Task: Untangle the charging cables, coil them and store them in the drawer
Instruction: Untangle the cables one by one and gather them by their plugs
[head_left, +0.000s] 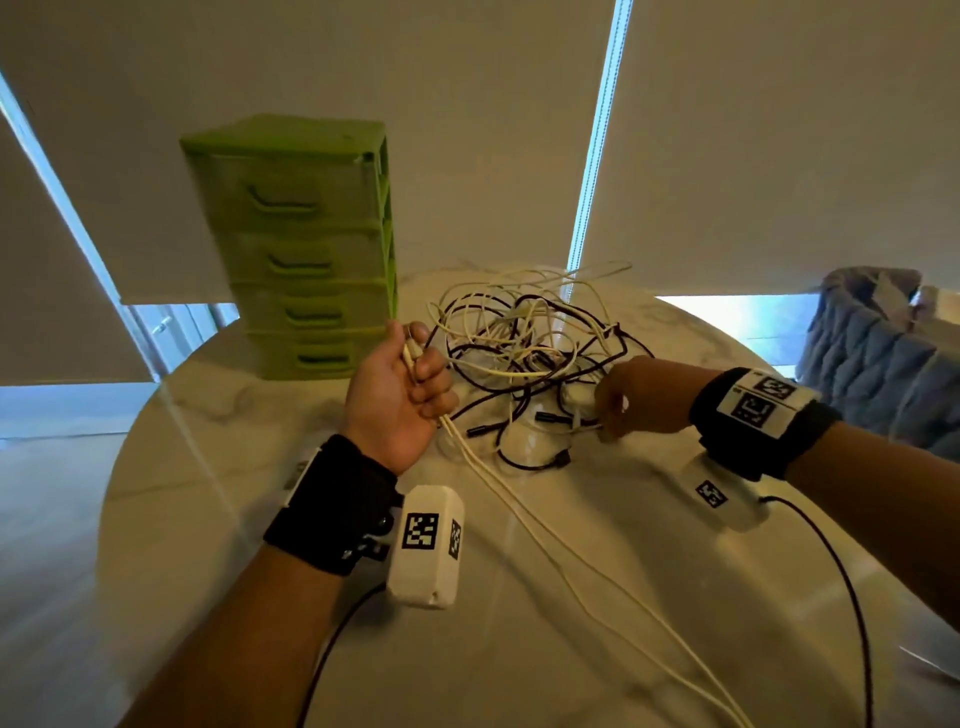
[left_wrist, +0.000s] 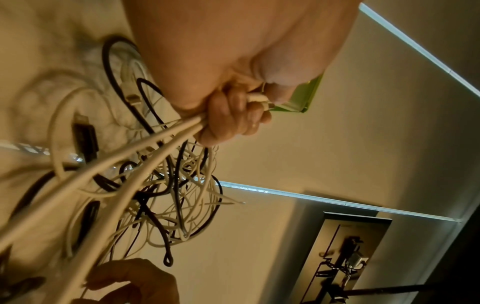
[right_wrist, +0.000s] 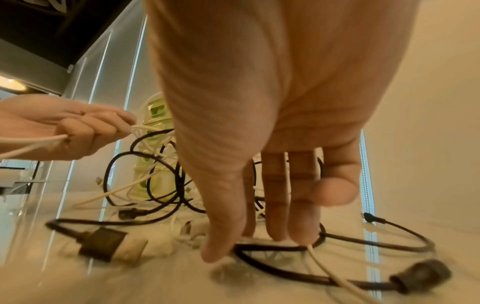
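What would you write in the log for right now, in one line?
left hand: grips white cable | right hand: reaching into cable tangle | drawers: closed | stage: untangling

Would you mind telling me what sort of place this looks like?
Probably a home or flat: a round marble-look table, roller blinds over tall windows, a knitted grey pouffe, and a small green drawer unit.

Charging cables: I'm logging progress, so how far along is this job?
Early. Done: nothing coiled; the green plastic drawer tower is shut. In hand: the left hand grips white cable strands pulled toward the person; the right hand reaches into the black-and-white cable tangle. Left: untangling, coiling, storing.
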